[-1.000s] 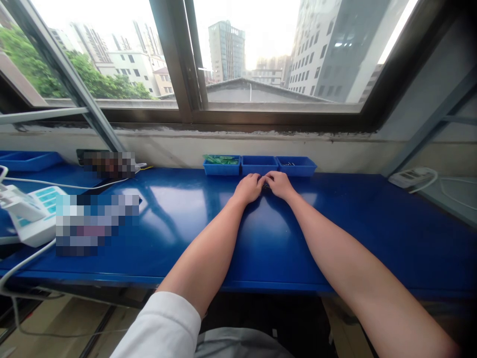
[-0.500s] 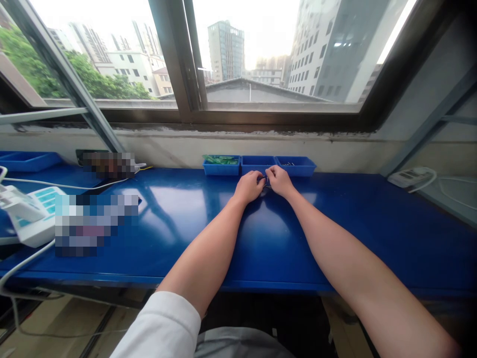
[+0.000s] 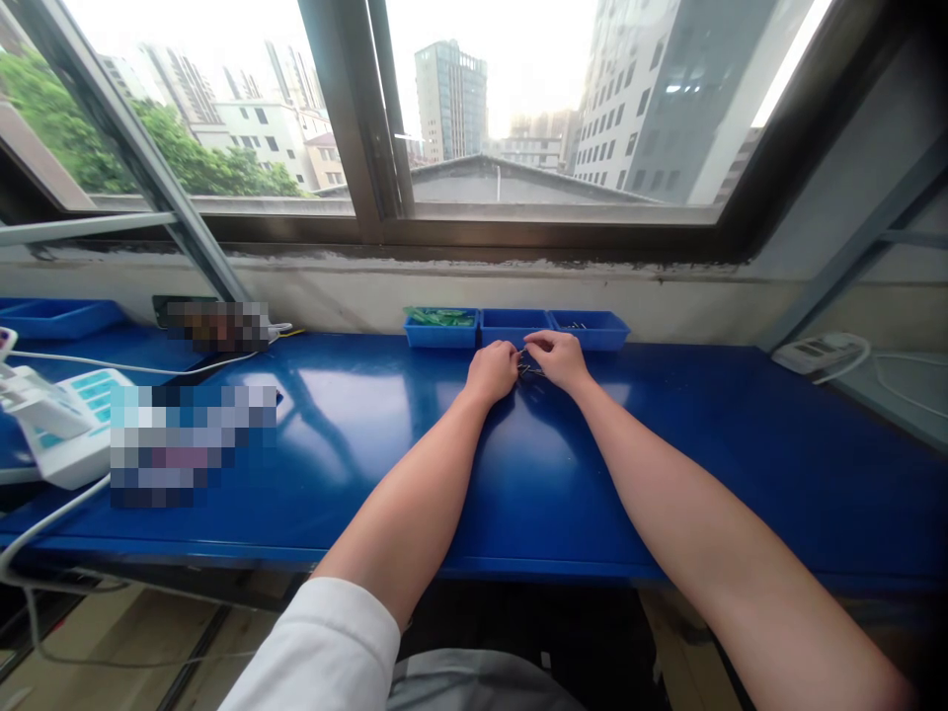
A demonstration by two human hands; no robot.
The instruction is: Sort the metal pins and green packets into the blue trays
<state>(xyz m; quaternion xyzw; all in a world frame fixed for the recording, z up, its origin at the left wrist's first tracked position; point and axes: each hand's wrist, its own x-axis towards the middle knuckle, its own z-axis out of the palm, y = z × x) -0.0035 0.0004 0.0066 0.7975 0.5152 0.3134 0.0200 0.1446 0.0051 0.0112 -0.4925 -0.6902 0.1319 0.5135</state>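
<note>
My left hand [image 3: 493,370] is at the far side of the blue table, its fingers curled together. What it holds, if anything, is hidden by the hand. Close on its right, my right hand [image 3: 561,358] has thumb and fingers brought together in a pinch, pointing at the left fingertips. A small thing at those fingertips is too tiny to name. Under and between both hands lie several thin, dark, shiny pieces [image 3: 531,372] on the tabletop. Just behind the hands stands a blue bin [image 3: 514,321], its inside mostly out of sight.
Left of that bin, another blue bin [image 3: 442,334] holds green packets [image 3: 440,316]; a third bin [image 3: 601,336] on the right has small metal pieces. A white device with teal compartments [image 3: 81,420] and cables occupy the table's left side. A power strip [image 3: 819,351] lies far right.
My right hand has shifted slightly, its fingers drawn a little back and raised from the left hand. More of the thin pieces between the hands now show.
</note>
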